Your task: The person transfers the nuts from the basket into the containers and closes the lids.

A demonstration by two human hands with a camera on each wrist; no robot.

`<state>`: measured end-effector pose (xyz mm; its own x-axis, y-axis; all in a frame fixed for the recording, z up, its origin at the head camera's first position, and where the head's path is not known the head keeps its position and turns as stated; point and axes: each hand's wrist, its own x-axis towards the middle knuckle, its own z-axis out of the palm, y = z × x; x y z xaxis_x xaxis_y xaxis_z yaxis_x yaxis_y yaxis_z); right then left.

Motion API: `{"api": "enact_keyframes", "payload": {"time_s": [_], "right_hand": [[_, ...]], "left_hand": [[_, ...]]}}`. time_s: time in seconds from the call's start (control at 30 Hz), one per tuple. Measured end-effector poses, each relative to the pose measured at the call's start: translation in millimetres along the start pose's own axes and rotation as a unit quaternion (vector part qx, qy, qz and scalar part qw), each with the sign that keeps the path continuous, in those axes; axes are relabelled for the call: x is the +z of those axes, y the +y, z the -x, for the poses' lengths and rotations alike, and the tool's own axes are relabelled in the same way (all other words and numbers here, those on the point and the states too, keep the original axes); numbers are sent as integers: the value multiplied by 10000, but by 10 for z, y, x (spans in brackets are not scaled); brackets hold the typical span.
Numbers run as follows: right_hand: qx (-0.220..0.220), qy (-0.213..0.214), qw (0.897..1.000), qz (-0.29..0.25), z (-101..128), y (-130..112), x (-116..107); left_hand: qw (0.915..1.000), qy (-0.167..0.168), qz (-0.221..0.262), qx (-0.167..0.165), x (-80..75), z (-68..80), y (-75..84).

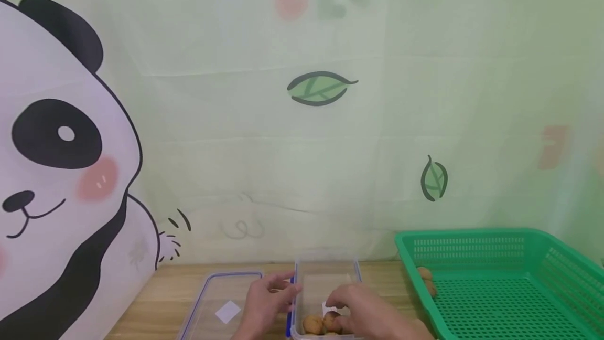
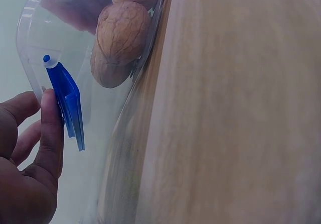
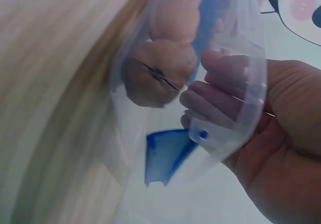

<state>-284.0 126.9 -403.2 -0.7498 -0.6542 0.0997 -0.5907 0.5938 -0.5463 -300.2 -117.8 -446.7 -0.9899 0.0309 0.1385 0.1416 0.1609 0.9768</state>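
Clear plastic box of walnuts, both hands on its rim

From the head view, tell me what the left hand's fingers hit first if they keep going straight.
Probably the clear plastic container holding walnuts: the left hand points right at its near wall, fingertips beside the blue latch. Contact is unclear.

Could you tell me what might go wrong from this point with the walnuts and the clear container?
The left hand only touches the clear container beside its blue latch, so the container might slide on the wooden table. The right hand has its fingers over the rim next to the walnuts; it may knock one out. The lid lies close by the left hand and could be nudged.
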Motion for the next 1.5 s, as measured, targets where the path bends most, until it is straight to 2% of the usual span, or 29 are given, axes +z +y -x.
{"api": "enact_keyframes", "payload": {"time_s": [0.13,0.37,0.57,0.83,1.0,1.13,1.27,1.5], "right_hand": [[283,110,9991,-299,54,-46,-82],[-95,479,9988,72,49,-107,-193],[-209,793,9964,198,110,-192,-288],[-729,1568,9839,459,278,-267,-447],[-679,1943,9771,544,398,-342,-654],[-565,2015,9770,416,484,-400,-858],[-409,1914,9797,427,524,-413,-1053],[-352,1884,9800,529,516,-260,-1293]], "left_hand": [[10000,29,-49,-77,-5,-10,-2],[10000,-18,-7,-70,-16,-10,-11],[10000,-33,-17,-58,-20,-14,-34],[10000,-15,-8,-99,-24,-13,-39],[10000,-33,13,-76,-21,-17,-31],[10000,-22,-3,-93,-21,-17,-24],[9999,-12,7,-111,-24,-16,-25],[10000,-54,44,-29,-20,5,-22]]}}
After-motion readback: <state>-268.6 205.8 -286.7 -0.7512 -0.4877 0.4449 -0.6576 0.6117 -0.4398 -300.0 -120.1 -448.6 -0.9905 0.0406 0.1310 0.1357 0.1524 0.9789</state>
